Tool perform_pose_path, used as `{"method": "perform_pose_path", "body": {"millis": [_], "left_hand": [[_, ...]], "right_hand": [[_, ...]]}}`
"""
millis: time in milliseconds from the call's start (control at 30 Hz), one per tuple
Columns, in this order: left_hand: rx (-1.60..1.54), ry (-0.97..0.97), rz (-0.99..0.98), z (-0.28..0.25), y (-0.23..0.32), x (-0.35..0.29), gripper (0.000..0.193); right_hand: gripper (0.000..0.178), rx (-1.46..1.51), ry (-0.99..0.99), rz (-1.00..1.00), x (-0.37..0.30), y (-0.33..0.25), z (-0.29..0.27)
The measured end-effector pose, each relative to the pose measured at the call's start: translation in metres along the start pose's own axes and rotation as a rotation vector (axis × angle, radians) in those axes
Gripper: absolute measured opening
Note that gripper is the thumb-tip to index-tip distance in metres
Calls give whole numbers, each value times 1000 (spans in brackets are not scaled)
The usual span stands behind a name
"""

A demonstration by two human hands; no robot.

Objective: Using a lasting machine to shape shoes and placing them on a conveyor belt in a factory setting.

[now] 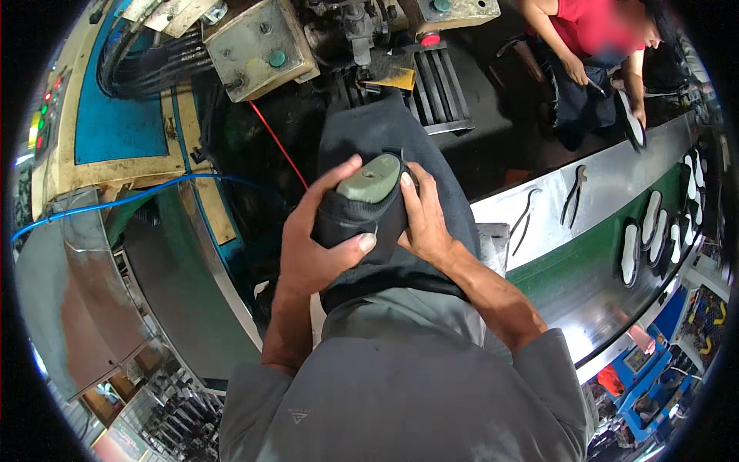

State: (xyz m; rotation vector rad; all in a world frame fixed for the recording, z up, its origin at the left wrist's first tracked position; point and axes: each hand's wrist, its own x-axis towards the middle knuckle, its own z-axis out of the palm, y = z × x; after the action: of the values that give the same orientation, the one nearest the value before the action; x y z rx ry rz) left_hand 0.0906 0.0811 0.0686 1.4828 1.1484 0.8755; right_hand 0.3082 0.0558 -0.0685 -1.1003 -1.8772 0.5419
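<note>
Above my lap I hold a dark knit shoe upper (350, 221) with a grey-green shoe last (371, 179) inside it. The flat top of the last, with a small hole in it, faces up through the collar. My left hand (309, 245) wraps the near left side, its thumb on the fabric and its fingers along the far left edge. My right hand (428, 217) grips the right side, with its thumb by the rim of the collar. The lower part of the upper is hidden by my hands and blends with my dark trousers.
Ahead stands a machine with a control box (262, 50) and a red button (430, 38). On the right, pliers (574, 197) and pincers (526, 222) lie on a metal ledge beside a green conveyor (573, 273) carrying several shoes (631, 252). Another person (593, 46) holds a shoe at upper right.
</note>
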Motion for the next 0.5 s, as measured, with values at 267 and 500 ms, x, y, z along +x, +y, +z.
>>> {"method": "perform_pose_path", "body": {"millis": [267, 500], "left_hand": [[-479, 90, -37, 11, -43, 55, 79], [-591, -126, -81, 35, -72, 62, 86]], "right_hand": [[117, 376, -408, 619, 39, -55, -72], [96, 820, -337, 651, 48, 10, -109]]}}
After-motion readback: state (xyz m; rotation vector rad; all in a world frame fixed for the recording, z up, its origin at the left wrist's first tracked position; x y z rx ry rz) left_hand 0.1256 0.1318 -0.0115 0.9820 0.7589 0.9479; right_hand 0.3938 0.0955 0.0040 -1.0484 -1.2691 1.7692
